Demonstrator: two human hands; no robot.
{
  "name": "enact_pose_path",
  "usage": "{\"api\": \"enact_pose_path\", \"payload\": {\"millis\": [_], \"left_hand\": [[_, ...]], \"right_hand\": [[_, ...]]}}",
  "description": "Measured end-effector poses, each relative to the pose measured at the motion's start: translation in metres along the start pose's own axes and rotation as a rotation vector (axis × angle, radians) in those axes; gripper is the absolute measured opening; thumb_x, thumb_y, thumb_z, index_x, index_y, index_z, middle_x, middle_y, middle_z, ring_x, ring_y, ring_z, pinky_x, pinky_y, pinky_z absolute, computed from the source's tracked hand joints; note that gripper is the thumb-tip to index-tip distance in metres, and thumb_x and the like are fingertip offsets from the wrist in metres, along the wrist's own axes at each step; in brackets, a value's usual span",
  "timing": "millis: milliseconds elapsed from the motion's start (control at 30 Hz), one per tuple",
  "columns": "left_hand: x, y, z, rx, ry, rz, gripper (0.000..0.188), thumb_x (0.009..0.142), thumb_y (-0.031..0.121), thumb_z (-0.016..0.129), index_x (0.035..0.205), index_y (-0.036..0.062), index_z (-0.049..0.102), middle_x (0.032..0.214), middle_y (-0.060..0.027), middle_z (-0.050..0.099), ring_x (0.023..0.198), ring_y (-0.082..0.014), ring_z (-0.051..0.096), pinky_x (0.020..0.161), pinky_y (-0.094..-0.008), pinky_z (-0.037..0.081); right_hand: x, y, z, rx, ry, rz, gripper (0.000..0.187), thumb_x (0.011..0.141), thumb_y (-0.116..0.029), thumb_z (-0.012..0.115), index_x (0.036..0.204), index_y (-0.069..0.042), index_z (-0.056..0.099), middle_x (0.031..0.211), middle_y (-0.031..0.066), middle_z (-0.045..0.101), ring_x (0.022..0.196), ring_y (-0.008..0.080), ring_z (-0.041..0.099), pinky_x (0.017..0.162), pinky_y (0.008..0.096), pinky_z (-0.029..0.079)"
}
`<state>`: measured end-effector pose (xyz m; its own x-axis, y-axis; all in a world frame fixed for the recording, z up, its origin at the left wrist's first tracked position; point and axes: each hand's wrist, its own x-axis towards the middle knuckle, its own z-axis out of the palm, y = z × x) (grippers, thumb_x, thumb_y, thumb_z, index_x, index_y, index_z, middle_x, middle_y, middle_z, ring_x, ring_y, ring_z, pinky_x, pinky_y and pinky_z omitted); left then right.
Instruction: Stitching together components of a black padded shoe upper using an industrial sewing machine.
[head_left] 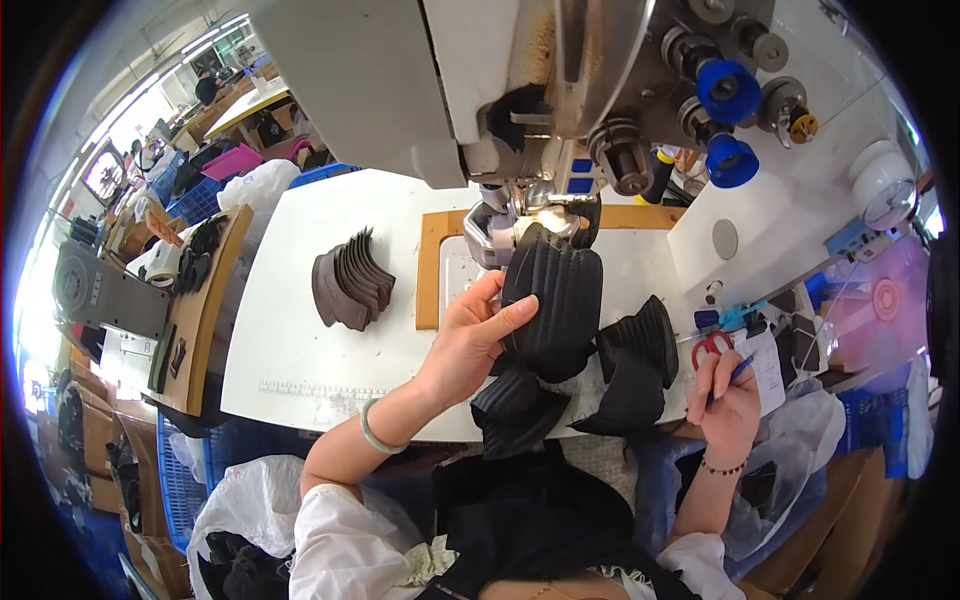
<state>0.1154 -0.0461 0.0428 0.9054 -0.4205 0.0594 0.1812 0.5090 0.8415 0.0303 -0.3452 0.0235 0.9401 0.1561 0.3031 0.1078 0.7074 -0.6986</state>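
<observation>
Nearest me, black pieces (638, 385) lie at the edge of the white surface (290, 340), whose ruler scale (330, 389) is too small to read. My right grip (728, 410) closes on a slim blue tool (742, 367) beside red-handled scissors (710, 346). My left grip (472, 335) pinches a ribbed black panel (555, 290) just before the sewing machine (350, 85); brown pieces (350, 282) stand stacked farther left.
</observation>
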Motion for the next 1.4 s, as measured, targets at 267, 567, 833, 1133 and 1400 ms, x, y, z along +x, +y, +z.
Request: {"api": "enact_pose_path", "payload": {"millis": [267,567,833,1133,1400], "left_hand": [[0.0,-0.006,0.008,-0.136,0.123,-0.021,0.028,0.097,0.011,0.058,0.121,0.0022,0.048,0.108,-0.0087,0.066,0.095,-0.012,0.067,0.081,-0.026,0.055],[0.009,0.007,0.012,-0.151,0.017,-0.149,0.024,0.101,0.021,0.052,0.114,0.0001,0.051,0.099,-0.0099,0.067,0.086,-0.0159,0.069,0.078,-0.0296,0.058],[0.013,0.012,-0.003,0.193,0.061,-0.037,0.026,0.099,0.023,0.055,0.093,-0.0017,0.057,0.086,-0.0136,0.069,0.074,-0.0197,0.071,0.063,-0.0292,0.06],[-0.017,0.079,-0.129,1.528,1.005,0.146,0.038,0.093,0.034,0.063,0.088,-0.0038,0.068,0.077,-0.0152,0.07,0.069,-0.0292,0.068,0.063,-0.0345,0.053],[-0.014,0.068,-0.22,1.67,0.975,-0.15,0.051,0.087,0.043,0.066,0.103,-0.0048,0.068,0.105,-0.0228,0.066,0.1,-0.0347,0.063,0.086,-0.0413,0.05]], "right_hand": [[0.075,0.019,0.088,-1.788,-0.44,-0.388,0.057,0.078,-0.011,0.067,0.133,-0.01,0.056,0.117,0.0073,0.054,0.091,0.0216,0.051,0.076,0.0331,0.04],[0.13,0.025,0.066,-1.908,-0.556,-0.8,0.049,0.073,-0.017,0.064,0.121,-0.008,0.063,0.115,-0.0008,0.061,0.079,0.0171,0.049,0.072,0.0314,0.037],[0.135,0.035,0.067,-1.807,-0.502,-0.805,0.05,0.071,-0.021,0.066,0.119,-0.008,0.064,0.117,0.003,0.062,0.08,0.017,0.055,0.07,0.0306,0.04],[0.136,0.038,0.065,-1.754,-0.489,-0.806,0.05,0.069,-0.023,0.068,0.116,-0.006,0.065,0.118,0.0058,0.063,0.074,0.0178,0.055,0.064,0.0301,0.041],[0.135,0.042,0.063,-1.723,-0.475,-0.838,0.049,0.069,-0.019,0.067,0.116,-0.004,0.065,0.118,0.0078,0.062,0.07,0.0181,0.054,0.062,0.03,0.042]]}}
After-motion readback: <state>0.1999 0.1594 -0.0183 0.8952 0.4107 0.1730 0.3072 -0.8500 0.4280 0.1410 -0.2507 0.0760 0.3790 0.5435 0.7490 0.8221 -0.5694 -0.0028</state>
